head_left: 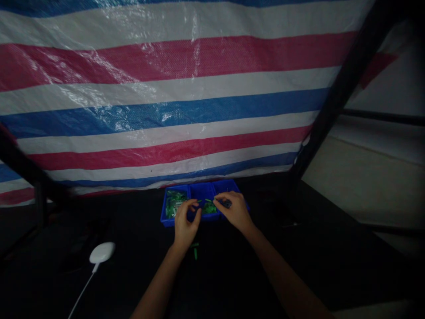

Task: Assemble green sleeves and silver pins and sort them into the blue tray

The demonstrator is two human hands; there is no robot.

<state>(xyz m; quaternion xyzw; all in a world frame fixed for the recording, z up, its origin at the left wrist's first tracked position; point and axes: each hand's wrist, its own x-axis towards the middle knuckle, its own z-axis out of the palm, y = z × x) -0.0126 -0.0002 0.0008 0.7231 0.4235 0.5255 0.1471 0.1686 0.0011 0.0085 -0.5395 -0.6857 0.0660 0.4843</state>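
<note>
Fingers near small green pieces, blue divided tray, striped sheet

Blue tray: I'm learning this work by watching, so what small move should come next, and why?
Probably ease the right hand slightly toward the left hand, above the tray. The right seems to pinch a green piece, another green bit shows by the left, and a gap lies between the two. The picture is too dim to tell whether they fit together.
</note>
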